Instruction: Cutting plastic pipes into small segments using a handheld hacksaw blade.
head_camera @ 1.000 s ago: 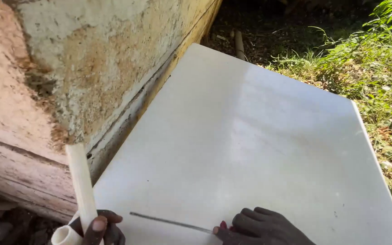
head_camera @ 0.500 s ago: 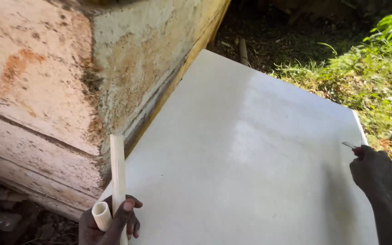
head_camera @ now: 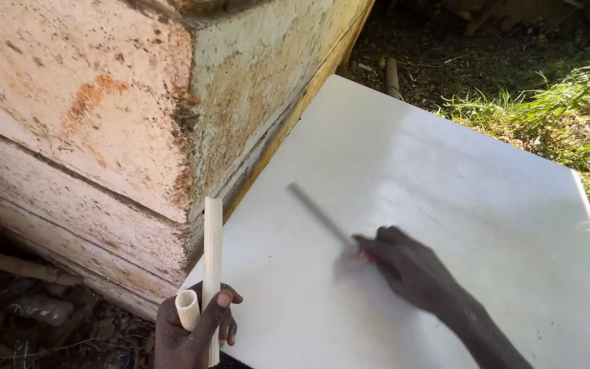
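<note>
Pale wood is being gripped by the left hand's fingers point(head_camera: 218, 309): a flat wooden strip point(head_camera: 212, 253) and a short tube-like offcut point(head_camera: 187, 309) are being held upright just off the near-left corner of the white board point(head_camera: 459, 205). A thin grey rod point(head_camera: 319, 214), blurred, is being pinched in the closed fingers point(head_camera: 370, 251) of the right hand point(head_camera: 408, 270). Half a second ago that hand was out at the board's right edge; now it is being swung back over the middle, so the rod is being brought toward the strip. Beside the board's left edge a weathered wall point(head_camera: 104, 109) is being lit by sun.
</note>
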